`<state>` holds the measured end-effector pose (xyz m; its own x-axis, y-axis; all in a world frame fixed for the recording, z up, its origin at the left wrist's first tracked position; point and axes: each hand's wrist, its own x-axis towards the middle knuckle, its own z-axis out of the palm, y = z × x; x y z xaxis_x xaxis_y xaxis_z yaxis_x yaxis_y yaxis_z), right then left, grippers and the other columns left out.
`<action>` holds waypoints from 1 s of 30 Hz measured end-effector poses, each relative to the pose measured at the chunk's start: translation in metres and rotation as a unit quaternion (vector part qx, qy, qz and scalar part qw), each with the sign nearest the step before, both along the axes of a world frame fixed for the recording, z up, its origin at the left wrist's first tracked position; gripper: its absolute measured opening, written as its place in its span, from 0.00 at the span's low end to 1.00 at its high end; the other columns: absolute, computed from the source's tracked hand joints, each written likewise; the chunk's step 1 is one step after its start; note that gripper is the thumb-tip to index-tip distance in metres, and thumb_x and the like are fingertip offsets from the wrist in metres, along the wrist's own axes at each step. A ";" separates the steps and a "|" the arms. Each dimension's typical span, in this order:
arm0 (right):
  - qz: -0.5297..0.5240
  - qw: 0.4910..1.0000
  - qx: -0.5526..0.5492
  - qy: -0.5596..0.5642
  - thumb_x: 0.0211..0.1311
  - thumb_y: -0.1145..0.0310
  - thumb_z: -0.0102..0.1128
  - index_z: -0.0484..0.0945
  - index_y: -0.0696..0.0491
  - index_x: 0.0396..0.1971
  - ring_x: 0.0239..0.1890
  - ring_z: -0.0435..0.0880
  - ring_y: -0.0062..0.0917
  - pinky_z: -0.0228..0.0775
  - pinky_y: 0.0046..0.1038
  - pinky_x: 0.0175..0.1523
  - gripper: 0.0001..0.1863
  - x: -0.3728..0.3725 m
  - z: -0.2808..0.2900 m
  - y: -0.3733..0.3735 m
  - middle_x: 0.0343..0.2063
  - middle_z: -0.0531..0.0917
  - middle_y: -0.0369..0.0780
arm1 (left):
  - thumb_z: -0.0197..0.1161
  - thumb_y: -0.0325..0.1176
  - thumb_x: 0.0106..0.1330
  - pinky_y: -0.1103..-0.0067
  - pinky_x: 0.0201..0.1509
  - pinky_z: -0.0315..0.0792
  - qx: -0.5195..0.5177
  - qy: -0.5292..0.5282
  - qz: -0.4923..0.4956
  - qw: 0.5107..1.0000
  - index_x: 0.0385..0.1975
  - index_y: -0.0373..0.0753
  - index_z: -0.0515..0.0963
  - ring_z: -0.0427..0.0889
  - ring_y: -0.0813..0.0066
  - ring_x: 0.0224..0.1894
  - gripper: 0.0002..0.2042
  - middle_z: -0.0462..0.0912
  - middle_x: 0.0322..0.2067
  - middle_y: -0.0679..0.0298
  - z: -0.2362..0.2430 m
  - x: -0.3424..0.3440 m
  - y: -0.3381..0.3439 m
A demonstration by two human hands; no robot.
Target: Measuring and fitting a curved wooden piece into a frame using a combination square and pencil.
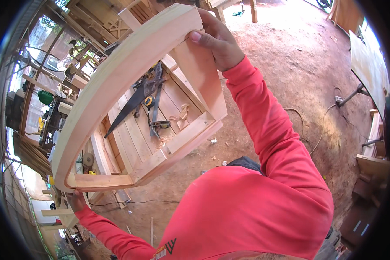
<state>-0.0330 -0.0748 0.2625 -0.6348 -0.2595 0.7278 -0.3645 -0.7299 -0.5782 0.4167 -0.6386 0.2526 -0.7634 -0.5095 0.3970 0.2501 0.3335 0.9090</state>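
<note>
A large pale wooden frame (pixel 117 67), with one long curved side and straight joined pieces opposite, is held up and tilted in front of me. At its top right corner, my right hand (pixel 221 43) grips the end of the curved side, thumb on the near face and other fingers partly hidden behind. My left hand (pixel 76 200) holds the lower left corner from underneath; its fingers are mostly covered by the wood. Through the frame's opening I see a slatted wooden bench (pixel 130 138) bearing a handsaw (pixel 132 106) and a yellow-and-black tape measure (pixel 149 102).
Wood shavings (pixel 183 116) lie on the bench beside the tools. A cord (pixel 320 130) runs over the reddish dirt floor (pixel 281 56). To the right stands a pale panel (pixel 368 69) on supports. Stacked timber (pixel 32 160) and a green container (pixel 45 97) are on the left.
</note>
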 end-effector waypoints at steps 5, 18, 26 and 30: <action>-0.003 1.000 0.010 -0.001 0.64 0.65 0.69 0.64 0.58 0.71 0.64 0.75 0.29 0.67 0.32 0.69 0.37 0.000 0.000 0.000 0.62 0.76 0.42 | 0.79 0.38 0.56 0.67 0.68 0.71 0.003 0.016 -0.004 1.000 0.66 0.33 0.66 0.75 0.65 0.63 0.40 0.74 0.62 0.59 -0.005 0.001 -0.010; -0.026 0.999 0.031 -0.010 0.65 0.62 0.65 0.65 0.58 0.70 0.61 0.79 0.29 0.70 0.31 0.66 0.36 -0.002 -0.001 -0.003 0.58 0.80 0.44 | 0.78 0.35 0.56 0.68 0.67 0.71 0.032 0.009 0.002 0.999 0.65 0.33 0.67 0.77 0.66 0.60 0.37 0.76 0.59 0.59 -0.016 0.012 -0.033; -0.005 1.000 0.009 -0.017 0.64 0.65 0.67 0.70 0.60 0.67 0.58 0.79 0.26 0.69 0.30 0.65 0.33 0.001 0.003 -0.003 0.56 0.81 0.40 | 0.79 0.39 0.55 0.66 0.70 0.69 0.024 0.029 0.015 0.999 0.65 0.33 0.68 0.76 0.65 0.62 0.39 0.76 0.60 0.59 -0.018 0.009 -0.032; -0.051 0.997 0.052 -0.007 0.66 0.62 0.58 0.65 0.60 0.70 0.63 0.77 0.29 0.68 0.31 0.67 0.35 0.004 0.005 -0.001 0.61 0.78 0.44 | 0.79 0.39 0.55 0.66 0.70 0.68 0.012 0.030 0.018 0.999 0.65 0.32 0.68 0.76 0.64 0.62 0.39 0.76 0.60 0.59 -0.018 0.006 -0.029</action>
